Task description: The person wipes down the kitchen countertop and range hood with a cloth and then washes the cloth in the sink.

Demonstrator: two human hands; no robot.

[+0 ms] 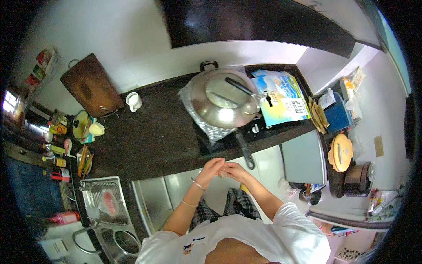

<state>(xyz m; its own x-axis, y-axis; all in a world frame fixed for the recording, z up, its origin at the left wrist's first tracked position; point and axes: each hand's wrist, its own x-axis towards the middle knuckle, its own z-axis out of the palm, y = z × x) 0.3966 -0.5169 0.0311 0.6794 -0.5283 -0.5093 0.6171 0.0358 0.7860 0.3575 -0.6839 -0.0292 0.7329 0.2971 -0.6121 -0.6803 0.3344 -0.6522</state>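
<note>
My left hand (212, 171) and my right hand (233, 171) meet in front of my body, just past the counter's front edge. Their fingers touch or overlap; a small pale thing may lie beneath them, too unclear to name. Beyond them a large metal wok (197, 95) with a domed lid sits on the black stove, its long handle (244, 150) pointing toward me, close to my right hand. A sheet of clear plastic shows around the wok's near side. Right of it lies a blue and yellow printed bag (280, 109).
On the dark counter (148, 142) stand a white cup (133, 101) and a wooden cutting board (90, 85) leaning on the wall. Bottles and a steel sink (123, 211) are at left. A yellow appliance (341, 152) stands at right; a dark cabinet (250, 24) hangs above.
</note>
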